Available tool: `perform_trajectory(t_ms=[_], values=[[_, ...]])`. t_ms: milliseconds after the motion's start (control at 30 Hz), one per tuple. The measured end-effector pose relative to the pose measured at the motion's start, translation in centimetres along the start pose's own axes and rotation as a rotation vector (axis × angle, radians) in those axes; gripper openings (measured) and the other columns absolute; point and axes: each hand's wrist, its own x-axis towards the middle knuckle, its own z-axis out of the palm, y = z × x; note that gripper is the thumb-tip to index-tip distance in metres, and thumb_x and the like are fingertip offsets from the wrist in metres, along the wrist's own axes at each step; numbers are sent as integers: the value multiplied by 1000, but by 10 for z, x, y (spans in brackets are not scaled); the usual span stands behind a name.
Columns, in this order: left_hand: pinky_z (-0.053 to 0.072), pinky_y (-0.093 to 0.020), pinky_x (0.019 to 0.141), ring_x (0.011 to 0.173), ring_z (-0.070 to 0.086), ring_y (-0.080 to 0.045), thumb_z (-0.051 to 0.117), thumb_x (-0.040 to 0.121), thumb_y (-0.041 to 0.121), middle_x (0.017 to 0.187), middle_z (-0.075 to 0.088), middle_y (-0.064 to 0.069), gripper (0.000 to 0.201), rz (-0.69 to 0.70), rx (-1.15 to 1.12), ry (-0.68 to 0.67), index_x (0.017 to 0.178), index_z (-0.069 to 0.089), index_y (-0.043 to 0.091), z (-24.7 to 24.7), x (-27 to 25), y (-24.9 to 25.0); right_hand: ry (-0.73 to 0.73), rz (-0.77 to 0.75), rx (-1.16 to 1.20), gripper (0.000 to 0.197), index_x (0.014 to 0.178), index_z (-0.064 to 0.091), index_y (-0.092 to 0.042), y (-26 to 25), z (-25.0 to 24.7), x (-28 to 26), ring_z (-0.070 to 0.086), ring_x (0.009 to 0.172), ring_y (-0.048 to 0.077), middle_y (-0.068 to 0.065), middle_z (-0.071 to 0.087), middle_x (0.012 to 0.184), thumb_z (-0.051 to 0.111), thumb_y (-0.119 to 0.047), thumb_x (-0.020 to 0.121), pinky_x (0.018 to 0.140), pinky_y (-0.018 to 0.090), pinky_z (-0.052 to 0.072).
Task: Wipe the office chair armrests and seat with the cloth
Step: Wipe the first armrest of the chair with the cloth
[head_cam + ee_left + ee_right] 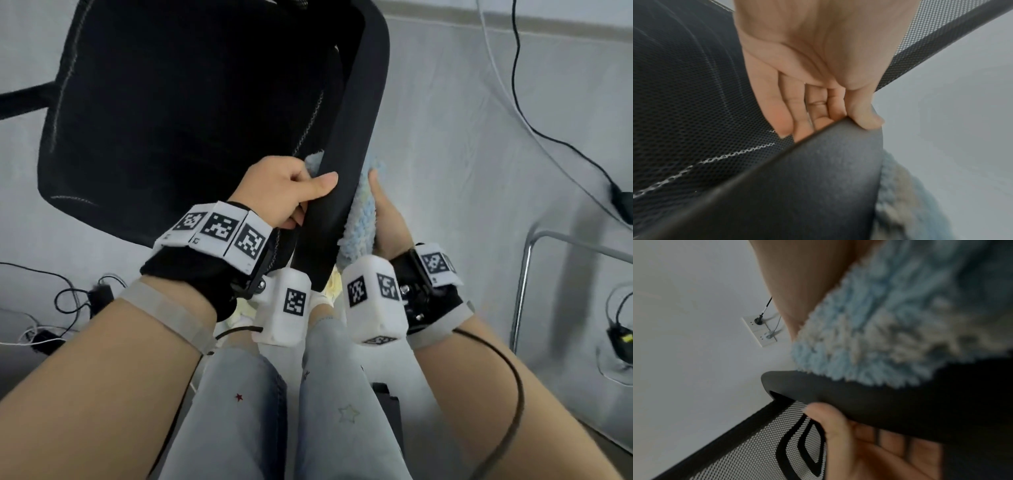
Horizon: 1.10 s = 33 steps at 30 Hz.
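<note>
The armrest (346,164) was gripped by the left hand (277,192), thumb on top, fingers (785,113) curled beneath. The cloth (359,219) was pressed to its outer edge by the right hand (387,212); whether those fingers curled round it could not be told. Only the right wrist view showed a wall socket (759,331). Open floor (479,171) was seen right of the seat (171,113)

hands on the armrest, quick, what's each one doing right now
Left hand: grips the armrest, thumb on top, fingers underneath.
Right hand: presses the blue cloth against the armrest's outer side; finger curl cannot be told.
</note>
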Motion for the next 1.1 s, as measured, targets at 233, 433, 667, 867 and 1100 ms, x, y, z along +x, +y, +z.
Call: perform_trajectory(t_ms=[233, 433, 667, 867, 1100], values=[[55, -29, 61, 58, 58, -12, 59, 83, 42, 66, 58, 3, 34, 39, -23, -17, 72, 51, 11, 0, 1, -1, 139, -106, 24, 66, 129, 52, -9, 34, -1, -22, 57, 117, 30, 18, 58, 128, 50, -54, 81, 104, 47, 42], [55, -30, 70, 72, 60, -10, 56, 85, 41, 78, 59, 3, 28, -135, -259, -60, 80, 53, 13, -11, -19, -35, 411, -639, -411, 64, 125, 50, -1, -15, 26, -33, 62, 89, 13, 6, 61, 104, 54, -51, 84, 81, 24, 51], [53, -43, 77, 79, 53, -22, 57, 86, 36, 89, 50, -9, 31, -742, -803, -112, 85, 49, 6, 14, -47, -83, 574, -697, -2145, 52, 128, 47, -14, -76, 95, -11, 29, 130, 25, 8, 23, 146, 47, -47, 88, 106, 41, 25], [43, -47, 95, 105, 55, -41, 40, 94, 30, 103, 58, -27, 42, -892, -1331, -422, 109, 50, -9, 29, -22, -99, 541, -447, -2443, 52, 111, 59, -12, -60, 106, -9, 28, 128, 24, -5, 46, 130, 38, -53, 86, 100, 50, 23], [46, -58, 69, 106, 54, -46, 36, 97, 30, 119, 53, -29, 42, -745, -1428, -267, 116, 43, -7, 31, -31, -104, 245, -190, -2802, 48, 61, 47, -16, 5, 107, -20, 40, 99, 18, -9, 50, 81, 32, -55, 83, 97, 53, 20]])
